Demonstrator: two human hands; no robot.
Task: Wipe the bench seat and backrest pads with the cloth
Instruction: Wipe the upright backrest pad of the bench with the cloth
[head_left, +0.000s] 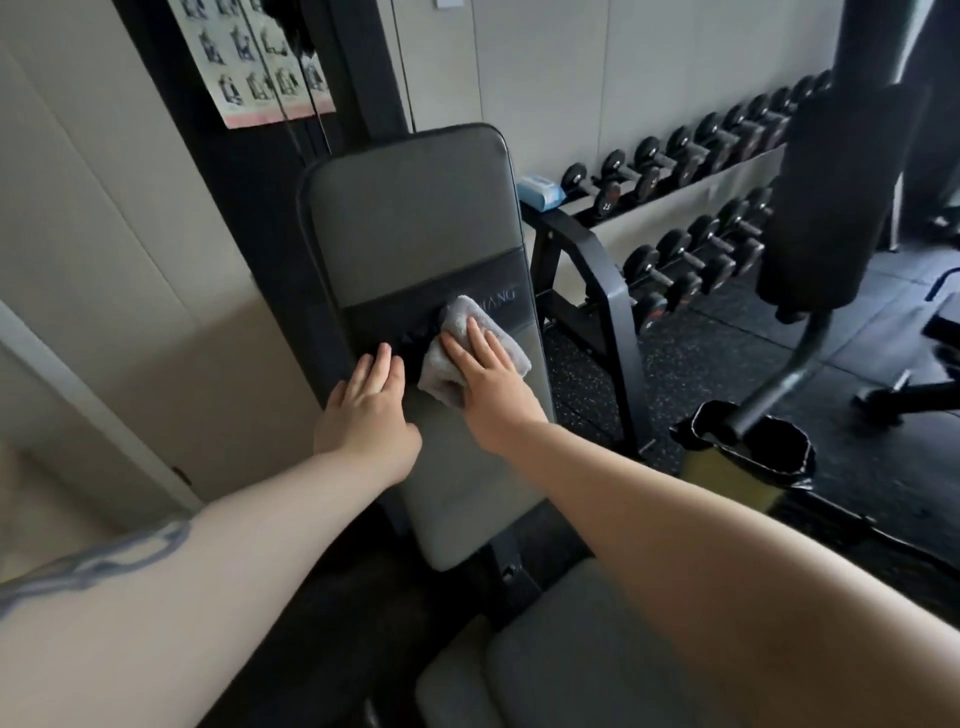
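Both bare forearms reach up from the bottom corners of the frame toward the grey padded backrest pad (415, 223), which stands tilted at centre frame with a darker band across its middle.

The right hand (485, 376) lies palm-down, fingers straight and slightly spread, pressing a folded light grey terry cloth (457, 338) flat against the backrest just below and over the dark band. The fingers are not curled round the cloth; the palm pins it, with cloth showing above the fingertips, to the right of the hand and at its lower left. The wrist is nearly in line with the forearm, which runs in from the lower right.

The left hand (366, 410) rests flat on the pad just beside the cloth, at the pad's left edge, fingers together and extended, holding nothing. Its forearm enters from the lower left and bears a blue-grey tattoo.

The grey padded seat pad (561, 660) lies at bottom centre, partly hidden under the right forearm.

At upper right, a black rack of black dumbbells (691, 208) stands along the wall.
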